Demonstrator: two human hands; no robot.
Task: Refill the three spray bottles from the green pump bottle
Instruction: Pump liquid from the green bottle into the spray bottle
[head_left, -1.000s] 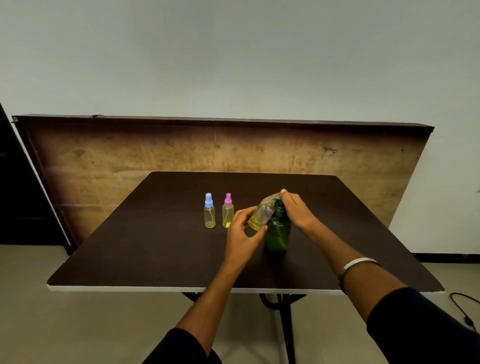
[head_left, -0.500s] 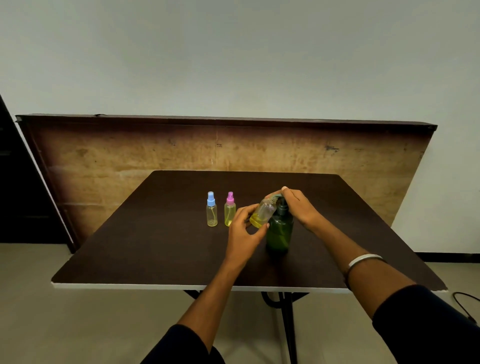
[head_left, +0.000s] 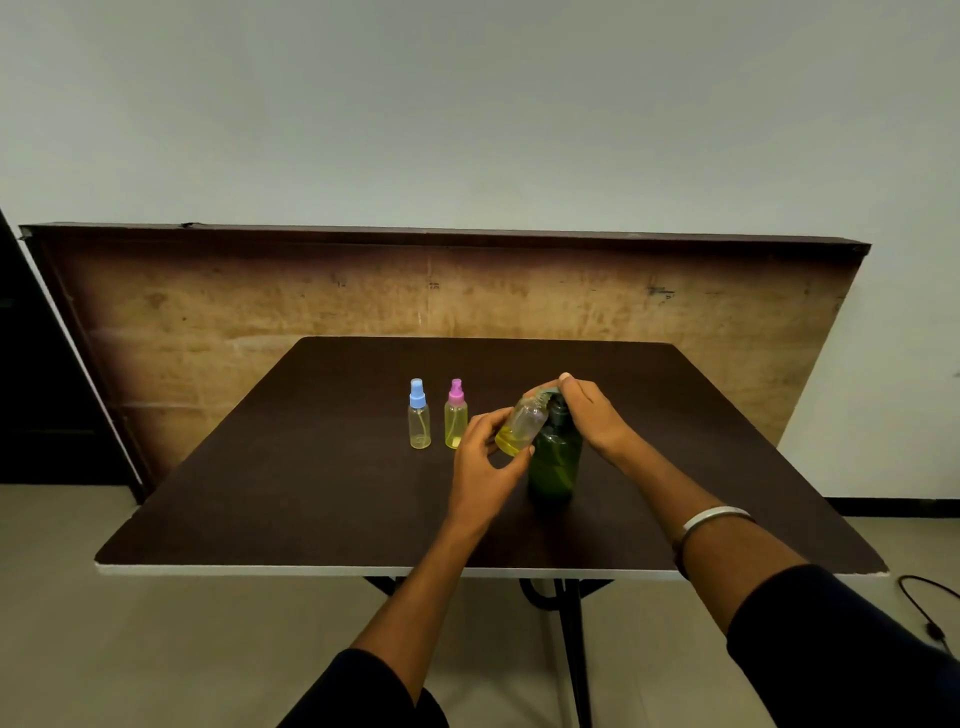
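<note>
Pump bottle (head_left: 555, 457), green: upright on dark table (head_left: 311, 493), right of centre. Right hand (head_left: 592, 413) lies over its pump head, fingers fairly straight, pressing on top. Open bottle (head_left: 522, 423), clear, capless, yellow liquid pooled at its low end: tilted, mouth up against the pump's spout, gripped by left hand (head_left: 485, 465) with fingers curled round its base. Blue-cap bottle (head_left: 418, 414): upright, left of the hands, some yellow liquid inside. Pink-cap bottle (head_left: 455, 414): upright, just right of the blue one, apart from it, fuller. Bangle (head_left: 714, 519), silver, on right wrist.
</note>
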